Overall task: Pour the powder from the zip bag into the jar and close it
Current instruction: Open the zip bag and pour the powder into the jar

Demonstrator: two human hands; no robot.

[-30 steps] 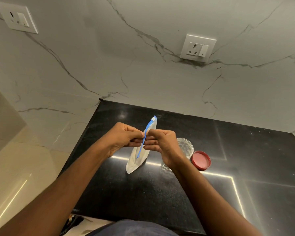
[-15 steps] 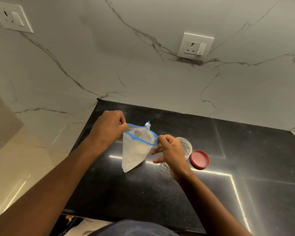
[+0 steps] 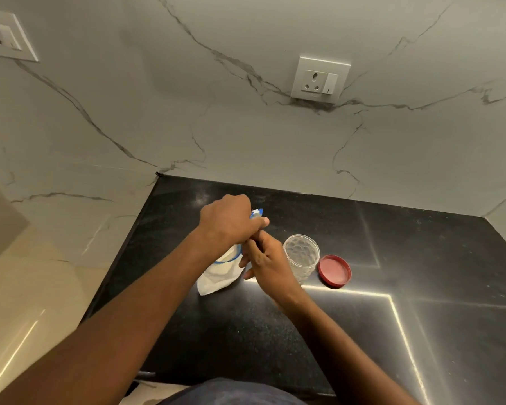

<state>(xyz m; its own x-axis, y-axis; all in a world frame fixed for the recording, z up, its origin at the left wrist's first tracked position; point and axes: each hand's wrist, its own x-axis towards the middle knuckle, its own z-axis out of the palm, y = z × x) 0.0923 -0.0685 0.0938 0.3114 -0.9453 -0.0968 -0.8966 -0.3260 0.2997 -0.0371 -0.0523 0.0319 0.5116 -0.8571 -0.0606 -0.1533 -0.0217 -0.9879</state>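
A clear zip bag (image 3: 219, 274) with a blue zip strip holds white powder and rests with its bottom corner on the black counter (image 3: 275, 340). My left hand (image 3: 231, 222) grips its top from above and hides most of the mouth. My right hand (image 3: 265, 258) pinches the bag's right edge just below the left hand. A clear, empty, open plastic jar (image 3: 302, 257) stands upright right beside my right hand. Its red lid (image 3: 334, 270) lies flat on the counter to the jar's right.
Marble walls close the counter in at the back and on the left, with a socket plate (image 3: 319, 80) above the jar and another (image 3: 3, 36) at the far left. The counter's front edge runs near my body.
The bag's mouth, pulled wide open half a second ago, is now gathered under my left hand, which moved right and over the top. My right hand came in to meet it.
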